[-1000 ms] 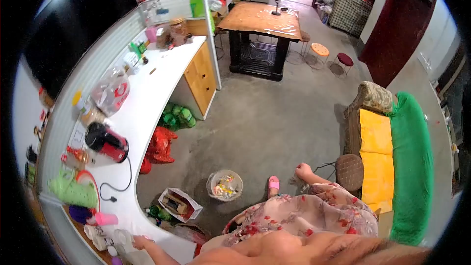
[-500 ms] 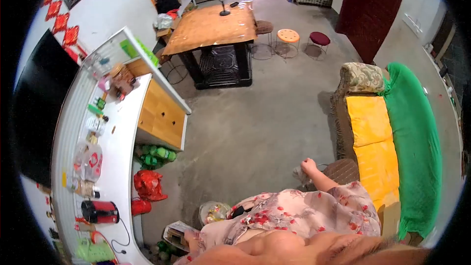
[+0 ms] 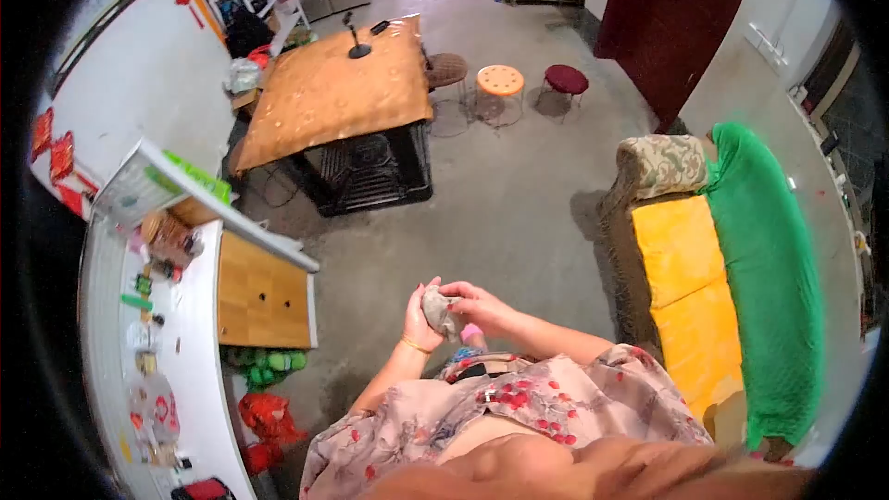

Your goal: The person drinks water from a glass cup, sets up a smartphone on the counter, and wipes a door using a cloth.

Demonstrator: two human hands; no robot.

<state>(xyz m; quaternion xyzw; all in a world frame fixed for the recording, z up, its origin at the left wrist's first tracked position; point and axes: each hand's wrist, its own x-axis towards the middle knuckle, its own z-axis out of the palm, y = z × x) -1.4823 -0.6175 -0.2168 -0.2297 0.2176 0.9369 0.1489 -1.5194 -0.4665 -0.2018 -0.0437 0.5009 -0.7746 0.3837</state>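
A crumpled greyish cloth-like bundle (image 3: 439,311) is between my two hands, in front of my body. My left hand (image 3: 419,319), with a bracelet at the wrist, cups it from the left side. My right hand (image 3: 479,306) grips it from the right with bent fingers. Below them are my floral clothing (image 3: 546,398) and a pink slipper (image 3: 471,331) on one foot.
A table (image 3: 343,83) with an orange-brown cover stands ahead left, with stools (image 3: 500,81) beside it. The white counter (image 3: 208,389) runs along the left. A sofa with yellow cushions (image 3: 681,239) and green cover (image 3: 769,268) is at the right.
My hands have come together in front of me around the greyish bundle, which was by my right hand earlier. The view has turned, so the table and counter appear changed in position.
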